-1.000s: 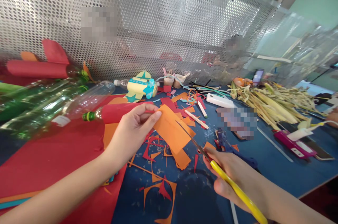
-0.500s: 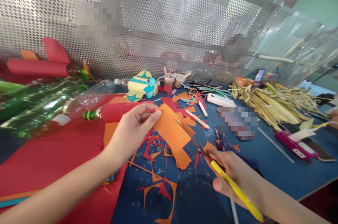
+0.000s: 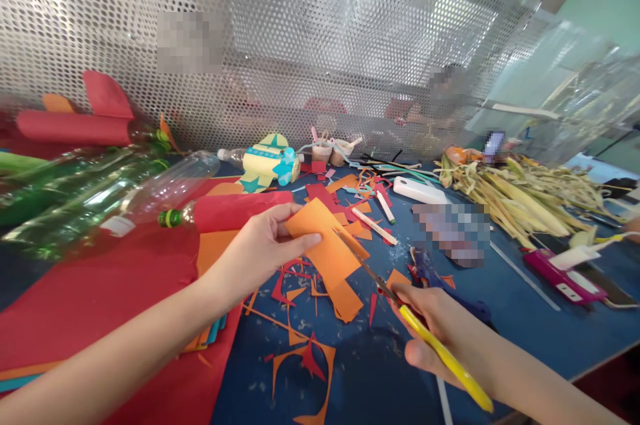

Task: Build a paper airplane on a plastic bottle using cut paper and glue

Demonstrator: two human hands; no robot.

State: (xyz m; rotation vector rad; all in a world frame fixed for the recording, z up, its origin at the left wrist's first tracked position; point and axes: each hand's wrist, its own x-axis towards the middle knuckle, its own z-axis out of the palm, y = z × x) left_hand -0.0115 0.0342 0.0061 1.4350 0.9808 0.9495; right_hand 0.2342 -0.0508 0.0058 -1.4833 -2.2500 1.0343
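Observation:
Between the thumb and fingers of my left hand (image 3: 265, 241) is a piece of orange paper (image 3: 325, 245), pinched at its left side. My right hand (image 3: 435, 318) is wrapped round yellow-handled scissors (image 3: 445, 358). Their blades point up and left and lie along the right edge of the orange paper. Another orange paper piece (image 3: 347, 301) lies just beneath it on the blue table. Red and orange paper scraps (image 3: 313, 358) are scattered below and around both hands.
Green plastic bottles (image 3: 90, 211) and red paper (image 3: 165, 318) lie at left. A paper-decorated bottle (image 3: 267, 163) stands out behind my hands. At right are a white glue gun (image 3: 419, 190), dried husks (image 3: 520, 191) and a magenta power strip (image 3: 565, 275). A perforated metal screen (image 3: 320, 45) rises behind.
My left hand has shifted its hold on the orange paper, with the thumb now lower and further right across it. My right hand and the scissors have hardly moved.

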